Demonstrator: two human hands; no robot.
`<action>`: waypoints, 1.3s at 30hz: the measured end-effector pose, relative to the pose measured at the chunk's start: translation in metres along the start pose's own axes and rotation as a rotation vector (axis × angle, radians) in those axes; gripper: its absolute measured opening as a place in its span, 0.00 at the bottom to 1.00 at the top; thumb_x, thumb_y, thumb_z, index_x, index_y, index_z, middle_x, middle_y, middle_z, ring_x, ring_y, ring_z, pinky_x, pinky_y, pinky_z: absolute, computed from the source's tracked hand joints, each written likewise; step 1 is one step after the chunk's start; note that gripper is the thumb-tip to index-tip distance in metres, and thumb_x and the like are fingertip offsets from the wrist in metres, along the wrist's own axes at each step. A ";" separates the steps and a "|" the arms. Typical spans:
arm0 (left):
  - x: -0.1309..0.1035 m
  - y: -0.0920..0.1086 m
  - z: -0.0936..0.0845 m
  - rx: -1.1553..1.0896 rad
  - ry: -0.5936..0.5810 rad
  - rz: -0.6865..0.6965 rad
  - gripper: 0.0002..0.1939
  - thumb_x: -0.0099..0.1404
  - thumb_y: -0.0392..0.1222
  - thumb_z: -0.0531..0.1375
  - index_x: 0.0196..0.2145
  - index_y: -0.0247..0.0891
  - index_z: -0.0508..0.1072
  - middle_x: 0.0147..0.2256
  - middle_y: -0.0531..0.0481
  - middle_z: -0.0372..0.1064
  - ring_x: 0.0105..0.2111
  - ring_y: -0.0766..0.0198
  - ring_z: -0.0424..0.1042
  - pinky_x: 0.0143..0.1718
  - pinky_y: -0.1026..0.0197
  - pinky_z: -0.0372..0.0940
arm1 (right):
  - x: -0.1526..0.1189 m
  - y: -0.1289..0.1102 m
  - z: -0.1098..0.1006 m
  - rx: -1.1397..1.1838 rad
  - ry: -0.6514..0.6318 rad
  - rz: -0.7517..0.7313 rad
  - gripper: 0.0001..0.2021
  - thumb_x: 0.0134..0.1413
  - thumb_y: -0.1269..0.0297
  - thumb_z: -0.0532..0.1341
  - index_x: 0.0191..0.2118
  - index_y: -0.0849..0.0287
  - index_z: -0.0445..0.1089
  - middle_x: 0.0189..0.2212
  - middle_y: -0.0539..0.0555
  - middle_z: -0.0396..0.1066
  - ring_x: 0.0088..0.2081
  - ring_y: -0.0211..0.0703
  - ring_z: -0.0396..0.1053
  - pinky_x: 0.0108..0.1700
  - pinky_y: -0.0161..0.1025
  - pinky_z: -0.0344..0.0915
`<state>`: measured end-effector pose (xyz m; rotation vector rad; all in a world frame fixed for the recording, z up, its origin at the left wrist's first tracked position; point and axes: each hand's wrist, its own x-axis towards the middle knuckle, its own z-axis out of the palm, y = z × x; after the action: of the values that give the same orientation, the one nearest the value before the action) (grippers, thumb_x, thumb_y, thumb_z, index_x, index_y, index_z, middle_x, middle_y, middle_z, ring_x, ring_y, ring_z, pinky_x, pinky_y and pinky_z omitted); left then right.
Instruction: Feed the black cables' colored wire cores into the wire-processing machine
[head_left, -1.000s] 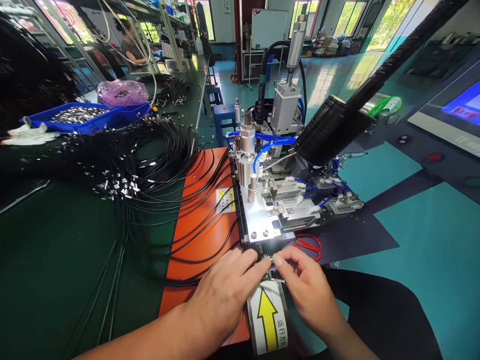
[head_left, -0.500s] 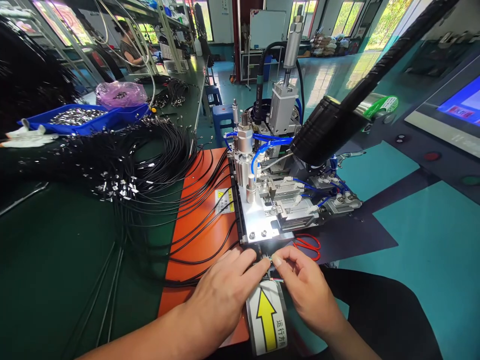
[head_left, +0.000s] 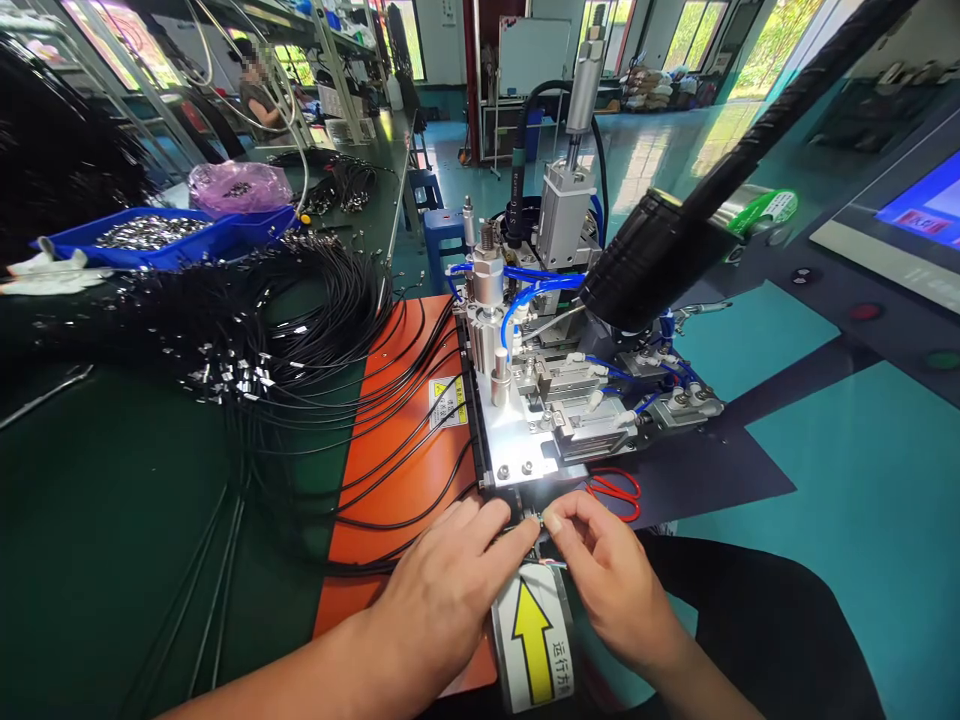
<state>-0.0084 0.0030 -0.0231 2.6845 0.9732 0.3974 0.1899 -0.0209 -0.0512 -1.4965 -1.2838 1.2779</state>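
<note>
My left hand (head_left: 457, 560) lies over the front end of the machine (head_left: 517, 440), fingers bent and thumb pointing right; whatever it presses on is hidden beneath. Opposite it, my right hand (head_left: 611, 570) pinches a thin wire (head_left: 542, 521) between thumb and forefinger, its tip almost touching the left thumb. More fine coloured wires (head_left: 553, 563) show just below the fingertips. Several black cables (head_left: 390, 524) run from the left across an orange plate (head_left: 405, 460) and pass under my left hand. A curved guard with a yellow arrow (head_left: 532, 640) sits below both hands.
Red-handled scissors (head_left: 615, 492) lie right of the machine. A black tube (head_left: 652, 260) slants down over it. Bundled cables (head_left: 315, 290), a blue tray of small metal parts (head_left: 161, 235) and a pink bag (head_left: 240, 190) cover the left bench. A person (head_left: 259, 95) sits far back.
Both hands hold nearly the same pose at the machine's front. The fine coloured wires below the fingertips have shifted slightly downward.
</note>
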 end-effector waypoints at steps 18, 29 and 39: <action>0.002 0.002 -0.003 -0.120 0.151 -0.007 0.12 0.72 0.31 0.49 0.36 0.36 0.70 0.31 0.48 0.62 0.30 0.60 0.58 0.31 0.58 0.54 | -0.007 -0.016 -0.002 0.127 -0.037 0.156 0.20 0.57 0.46 0.61 0.28 0.59 0.71 0.20 0.49 0.66 0.21 0.37 0.61 0.21 0.32 0.56; 0.000 -0.001 -0.006 -0.169 0.218 0.020 0.13 0.71 0.29 0.48 0.31 0.35 0.67 0.30 0.48 0.64 0.31 0.61 0.61 0.32 0.59 0.56 | -0.010 -0.007 0.003 -0.170 0.047 -0.034 0.12 0.67 0.56 0.53 0.34 0.56 0.67 0.29 0.50 0.67 0.31 0.42 0.65 0.33 0.36 0.62; 0.000 -0.001 -0.007 -0.173 0.206 0.035 0.14 0.72 0.29 0.47 0.29 0.35 0.65 0.29 0.48 0.63 0.30 0.63 0.60 0.31 0.60 0.56 | -0.002 -0.002 0.005 -0.352 0.072 -0.197 0.10 0.68 0.64 0.49 0.34 0.54 0.61 0.29 0.51 0.65 0.32 0.43 0.65 0.36 0.38 0.61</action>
<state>-0.0111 0.0051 -0.0165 2.5433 0.9007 0.7429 0.1844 -0.0223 -0.0498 -1.5897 -1.6249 0.8958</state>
